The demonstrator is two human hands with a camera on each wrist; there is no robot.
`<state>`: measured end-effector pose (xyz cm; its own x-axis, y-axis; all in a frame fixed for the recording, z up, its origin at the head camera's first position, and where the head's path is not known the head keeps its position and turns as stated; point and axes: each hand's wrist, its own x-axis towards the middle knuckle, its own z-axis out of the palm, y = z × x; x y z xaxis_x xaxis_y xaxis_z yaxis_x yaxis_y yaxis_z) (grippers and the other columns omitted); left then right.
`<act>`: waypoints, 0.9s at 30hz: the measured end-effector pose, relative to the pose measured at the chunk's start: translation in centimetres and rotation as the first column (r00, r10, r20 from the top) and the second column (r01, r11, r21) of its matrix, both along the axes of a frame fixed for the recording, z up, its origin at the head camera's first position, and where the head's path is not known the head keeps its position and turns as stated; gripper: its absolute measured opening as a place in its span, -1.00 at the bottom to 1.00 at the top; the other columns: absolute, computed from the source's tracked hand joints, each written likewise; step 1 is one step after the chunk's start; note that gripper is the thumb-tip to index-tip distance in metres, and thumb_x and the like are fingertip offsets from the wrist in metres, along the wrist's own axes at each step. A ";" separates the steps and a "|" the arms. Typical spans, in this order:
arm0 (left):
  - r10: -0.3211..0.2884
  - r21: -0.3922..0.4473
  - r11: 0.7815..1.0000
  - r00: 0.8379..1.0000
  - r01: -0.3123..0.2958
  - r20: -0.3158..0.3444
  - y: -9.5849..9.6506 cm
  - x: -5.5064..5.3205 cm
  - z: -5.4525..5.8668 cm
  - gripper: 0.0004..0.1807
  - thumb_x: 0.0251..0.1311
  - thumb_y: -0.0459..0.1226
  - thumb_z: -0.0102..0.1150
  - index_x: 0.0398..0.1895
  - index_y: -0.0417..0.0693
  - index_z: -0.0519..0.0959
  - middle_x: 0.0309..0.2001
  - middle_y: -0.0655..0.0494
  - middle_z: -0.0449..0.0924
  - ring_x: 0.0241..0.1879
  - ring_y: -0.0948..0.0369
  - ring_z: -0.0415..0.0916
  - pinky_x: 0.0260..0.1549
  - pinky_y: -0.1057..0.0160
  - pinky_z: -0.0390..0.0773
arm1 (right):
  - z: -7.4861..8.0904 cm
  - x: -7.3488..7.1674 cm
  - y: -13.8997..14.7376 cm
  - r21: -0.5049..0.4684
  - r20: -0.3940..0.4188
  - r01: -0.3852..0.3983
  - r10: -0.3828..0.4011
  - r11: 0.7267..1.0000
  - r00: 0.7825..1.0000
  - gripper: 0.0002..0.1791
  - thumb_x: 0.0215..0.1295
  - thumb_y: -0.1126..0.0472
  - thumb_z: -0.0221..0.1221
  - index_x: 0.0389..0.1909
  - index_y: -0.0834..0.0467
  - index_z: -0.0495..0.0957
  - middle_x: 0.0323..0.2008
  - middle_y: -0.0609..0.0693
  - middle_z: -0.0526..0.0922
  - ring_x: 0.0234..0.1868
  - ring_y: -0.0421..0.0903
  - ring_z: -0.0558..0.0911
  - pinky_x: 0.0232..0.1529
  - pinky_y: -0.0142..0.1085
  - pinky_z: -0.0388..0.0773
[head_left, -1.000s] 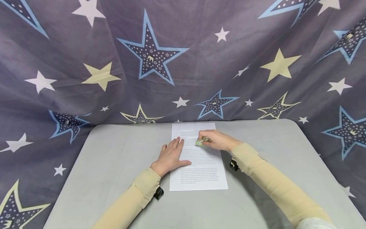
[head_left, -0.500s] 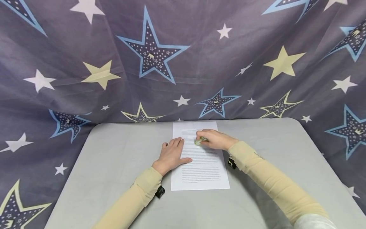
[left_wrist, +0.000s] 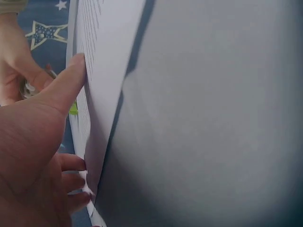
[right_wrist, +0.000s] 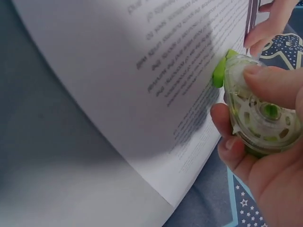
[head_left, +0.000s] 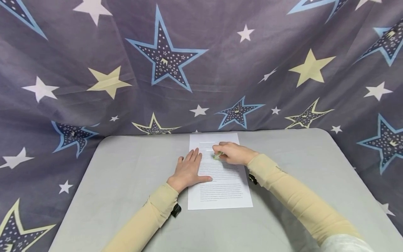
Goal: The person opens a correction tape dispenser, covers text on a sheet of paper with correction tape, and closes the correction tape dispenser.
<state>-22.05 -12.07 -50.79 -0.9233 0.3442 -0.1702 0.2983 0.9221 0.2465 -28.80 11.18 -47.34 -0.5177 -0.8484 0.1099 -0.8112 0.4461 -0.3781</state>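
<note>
A printed sheet of paper (head_left: 220, 194) lies on the grey table. My left hand (head_left: 187, 173) rests on the sheet's left side, fingers spread and thumb reaching over the text. In the left wrist view its thumb (left_wrist: 68, 82) lies along the page. My right hand (head_left: 234, 153) grips a correction tape dispenser (right_wrist: 260, 106) with a clear body, a white reel and a green tip. The dispenser's green tip (right_wrist: 220, 73) is right at the lines of text in the upper half of the page. Part of the dispenser (head_left: 218, 155) is hidden by the fingers in the head view.
Bare grey tabletop (head_left: 135, 168) surrounds the sheet. Behind and beside the table hangs a dark curtain (head_left: 220, 70) with a star pattern. A small black device (head_left: 176, 210) shows under the left wrist, another (head_left: 253, 179) under the right.
My right hand has moved a little to the left along the text with the correction tape dispenser. The left hand stays in place on the paper.
</note>
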 end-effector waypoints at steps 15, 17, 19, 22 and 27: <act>0.016 -0.010 1.000 1.000 -0.015 0.027 0.0 0.0 0.7 0.25 0.14 0.40 0.30 0.66 -0.20 0.06 0.66 -0.11 -0.03 0.64 -0.04 -0.04 0.43 -0.34 0.05 | 0.3 -0.2 -0.2 0.071 -0.014 0.007 -0.006 0.997 1.000 -0.71 0.25 0.53 0.26 -0.17 0.15 0.46 -0.23 0.03 0.64 -0.24 -0.03 0.67 -0.14 -0.25 0.65; 0.018 -0.015 1.000 0.999 -0.018 0.028 0.0 0.0 0.7 0.25 0.14 0.39 0.30 0.66 -0.21 0.07 0.66 -0.12 -0.03 0.63 -0.05 -0.04 0.43 -0.34 0.05 | 0.2 -0.3 -0.2 0.084 -0.015 0.011 -0.010 0.996 1.000 -0.71 0.24 0.52 0.26 -0.15 0.14 0.47 -0.24 0.01 0.63 -0.25 -0.05 0.66 -0.15 -0.24 0.65; 0.020 -0.015 1.000 0.999 -0.019 0.029 0.1 0.1 0.7 0.25 0.14 0.39 0.31 0.65 -0.22 0.08 0.66 -0.15 -0.03 0.63 -0.07 -0.03 0.43 -0.34 0.06 | 0.1 -0.3 -0.2 0.093 -0.014 0.016 -0.015 0.996 1.000 -0.71 0.24 0.52 0.27 -0.15 0.14 0.48 -0.24 0.00 0.63 -0.26 -0.05 0.66 -0.15 -0.24 0.65; 0.021 -0.004 1.000 0.999 -0.021 0.026 0.2 0.1 0.8 0.25 0.13 0.37 0.34 0.64 -0.25 0.10 0.65 -0.19 -0.01 0.62 -0.10 -0.01 0.43 -0.35 0.07 | 0.0 -0.3 -0.1 0.091 -0.008 0.024 -0.023 0.996 1.000 -0.70 0.23 0.52 0.27 -0.16 0.13 0.48 -0.23 -0.01 0.63 -0.25 -0.05 0.66 -0.14 -0.23 0.65; 0.022 -0.006 1.000 1.000 -0.022 0.017 0.2 0.0 0.7 0.26 0.11 0.37 0.35 0.63 -0.26 0.11 0.64 -0.20 0.01 0.62 -0.11 0.00 0.42 -0.35 0.09 | 0.1 -0.1 0.0 0.083 -0.003 0.020 -0.020 0.996 1.000 -0.70 0.23 0.54 0.27 -0.16 0.14 0.48 -0.24 0.02 0.63 -0.26 -0.06 0.65 -0.15 -0.24 0.64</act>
